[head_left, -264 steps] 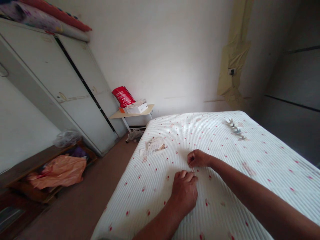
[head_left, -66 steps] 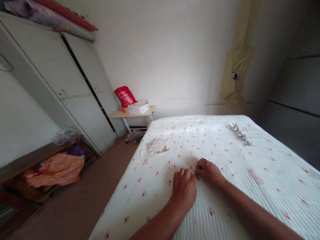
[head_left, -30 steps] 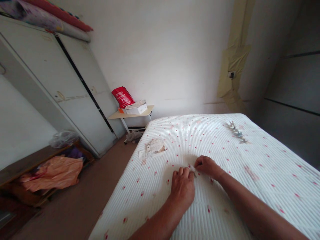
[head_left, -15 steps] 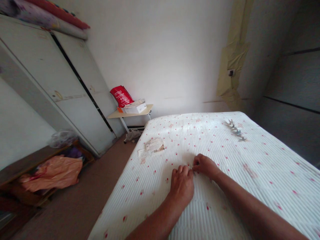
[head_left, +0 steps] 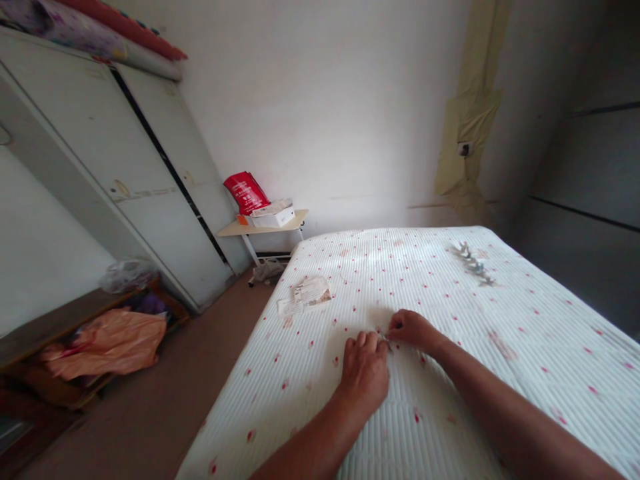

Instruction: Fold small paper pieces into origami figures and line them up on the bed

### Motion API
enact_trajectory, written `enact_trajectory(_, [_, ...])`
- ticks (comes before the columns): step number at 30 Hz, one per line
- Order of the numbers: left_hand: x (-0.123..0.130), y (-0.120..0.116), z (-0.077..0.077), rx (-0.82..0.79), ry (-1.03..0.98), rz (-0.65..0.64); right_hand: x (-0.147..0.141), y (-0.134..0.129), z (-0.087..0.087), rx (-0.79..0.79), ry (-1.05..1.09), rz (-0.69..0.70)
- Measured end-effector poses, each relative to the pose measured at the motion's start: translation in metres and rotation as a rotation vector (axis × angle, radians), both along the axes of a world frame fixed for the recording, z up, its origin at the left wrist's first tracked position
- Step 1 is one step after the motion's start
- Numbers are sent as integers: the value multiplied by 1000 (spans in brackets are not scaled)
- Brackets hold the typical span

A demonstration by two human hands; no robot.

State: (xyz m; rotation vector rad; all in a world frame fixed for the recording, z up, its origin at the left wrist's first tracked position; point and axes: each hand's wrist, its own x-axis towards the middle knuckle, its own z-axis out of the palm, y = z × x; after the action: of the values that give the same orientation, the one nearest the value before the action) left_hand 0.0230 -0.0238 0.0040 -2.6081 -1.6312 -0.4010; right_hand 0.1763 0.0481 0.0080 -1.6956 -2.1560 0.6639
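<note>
On the white ribbed bed cover [head_left: 350, 413] with small red prints, my two hands are close together near the middle. My left hand [head_left: 365, 370] has its fingers curled and pressed together, resting low on the cover. Just to its right, my right hand [head_left: 411, 330] is closed in a pinch. A tiny thin, dark thing shows between the fingertips, too small to name. Beyond my left hand lie torn pieces of printed paper [head_left: 311, 292]. Farther right on the cover is a row of small greyish, spiky pieces [head_left: 473, 264].
Past the bed's left corner stands a small table [head_left: 233, 230] with a red bag [head_left: 247, 193] and a white box [head_left: 274, 218]. Tall cabinets [head_left: 155, 173] line the left side. Lower left, an orange plastic bag [head_left: 113, 340] lies on an open wooden unit.
The view has shifted slightly. My right hand has moved a little, still pinched beside my left hand, which keeps its curled pose.
</note>
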Motion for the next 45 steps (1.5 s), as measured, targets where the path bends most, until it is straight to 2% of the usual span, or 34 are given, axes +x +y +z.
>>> enact_trajectory(7, [1,1,-2,3,28,14,-3,-2,-3,4,-34,-53])
enact_trajectory(14, [-3,1,-1,-18,-31,11,-3,0,-5,22,-37,-34])
enact_trajectory(16, [-8,8,-1,-58,-97,-4,-3,1,-6,24,-32,-30])
enact_trajectory(19, [-13,26,-2,-140,-321,32,-2,0,-7,22,-21,-29])
enact_trajectory(22, [-12,46,-2,-146,-468,52,-2,-3,-7,30,-6,-29])
enact_trajectory(25, [-5,60,0,-165,-394,67,-2,-6,-8,48,18,-46])
enact_trajectory(29, [2,67,5,-207,-253,67,-1,-7,-10,47,78,-57])
enact_trajectory(33, [0,66,3,-201,-302,46,8,-11,-11,42,217,-33])
enact_trajectory(36, [-4,66,-4,-243,-455,60,18,-18,-9,13,333,-29])
enact_trajectory(39, [-8,65,-8,-356,-729,89,21,-28,-6,6,396,-31])
enact_trajectory(42, [-10,62,-5,-467,-1052,115,16,-36,-4,17,467,3])
enact_trajectory(45, [-10,57,-1,-551,-1285,92,6,-39,-3,85,548,12])
